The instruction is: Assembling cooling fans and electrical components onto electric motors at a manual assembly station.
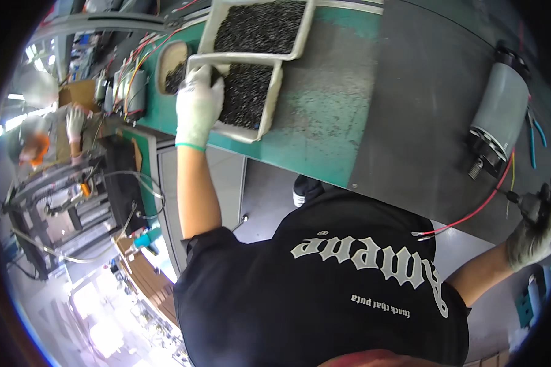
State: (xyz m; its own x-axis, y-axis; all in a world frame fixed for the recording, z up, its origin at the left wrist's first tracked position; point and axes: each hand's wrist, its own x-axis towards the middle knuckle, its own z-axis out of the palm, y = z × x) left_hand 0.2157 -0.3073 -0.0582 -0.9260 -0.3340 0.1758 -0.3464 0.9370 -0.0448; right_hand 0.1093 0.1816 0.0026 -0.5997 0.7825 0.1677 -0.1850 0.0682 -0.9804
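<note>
My left hand (197, 107), in a white glove with a green cuff, reaches over the near white bin (274, 98). Its fingers are curled at the bin's left corner; what they hold is too small to make out. Small black parts that look like screws (246, 92) fill this bin. At the far right, my gloved right hand (532, 238) grips a dark power screwdriver (536, 207), its bit pointing left toward the bench. Near that bit lies a grey cylindrical motor (501, 104) with black ends, a threaded shaft and red and yellow wires.
A second white bin of black parts (260, 27) stands behind the first. Left of them is a small tray (172, 64). Blue-handled pliers (534, 140) lie beyond the motor. More motors (134, 92) stand at the left, where another person's gloved hand (75, 121) shows.
</note>
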